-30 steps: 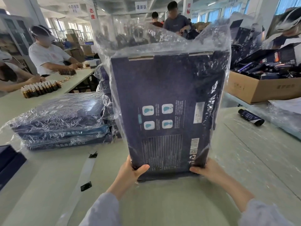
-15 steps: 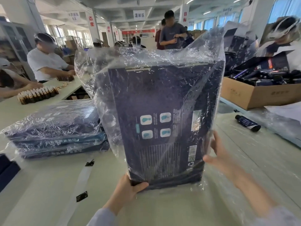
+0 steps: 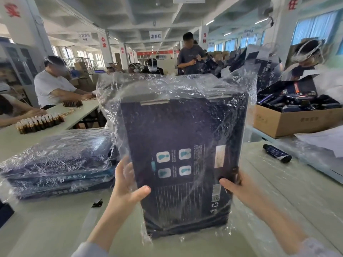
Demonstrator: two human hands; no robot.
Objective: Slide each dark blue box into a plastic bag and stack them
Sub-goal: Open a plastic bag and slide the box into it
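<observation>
Both sides clamped: left grip (image 3: pixel 128 190) and right grip (image 3: pixel 239 190) grasp the dark blue rectangular cardboard box (image 3: pixel 185 138) at its 9 and 3 o'clock edges. It stands upright on the pale desk (image 3: pixel 282 193), sheathed in the clear crinkled plastic bag (image 3: pixel 148 86). The stack of bagged blue boxes (image 3: pixel 61 164) lies at 9 o'clock.

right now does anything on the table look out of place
A lone dark tube lies on its side on the table, outside the cardboard box of dark items. A small black scrap lies loose by the bagged stack.
</observation>
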